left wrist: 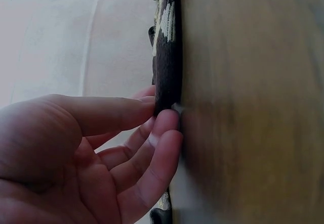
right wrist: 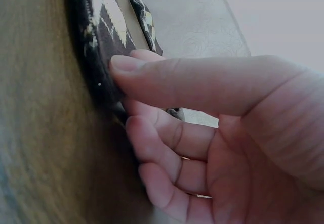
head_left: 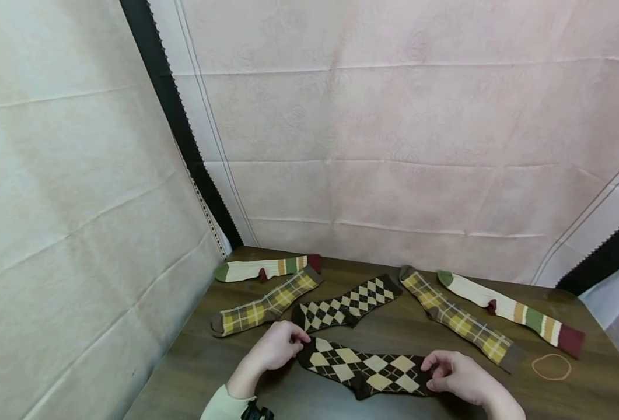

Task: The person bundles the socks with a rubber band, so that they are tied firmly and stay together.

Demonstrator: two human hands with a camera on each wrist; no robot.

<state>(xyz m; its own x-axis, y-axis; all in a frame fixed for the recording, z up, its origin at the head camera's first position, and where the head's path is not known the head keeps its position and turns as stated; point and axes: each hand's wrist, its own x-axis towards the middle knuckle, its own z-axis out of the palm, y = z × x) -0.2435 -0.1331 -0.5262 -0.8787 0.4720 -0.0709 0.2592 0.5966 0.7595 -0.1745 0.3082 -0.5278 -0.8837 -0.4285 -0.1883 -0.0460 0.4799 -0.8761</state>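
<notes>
A black argyle sock [head_left: 374, 371] with cream diamonds lies stretched sideways near the front of the table, its heel toward me. My left hand [head_left: 277, 344] pinches its dark left end. In the left wrist view, the thumb [left wrist: 119, 114] lies against that end, the other fingers curled beneath. At the right end, my right hand [head_left: 458, 373] pinches the edge between thumb and fingers; the right wrist view shows the thumb [right wrist: 167, 80] on the dark knit. Just behind lies a second argyle sock [head_left: 348, 303], slanting up to the right.
On the left lie a yellow plaid sock [head_left: 264, 306] and a white sock [head_left: 248, 269] with green and maroon ends. A similar plaid sock [head_left: 453, 315] and white striped sock [head_left: 509, 306] lie right. An orange loop [head_left: 551, 378] rests near the right edge. Pale cloth walls [head_left: 393, 146] enclose the wooden table.
</notes>
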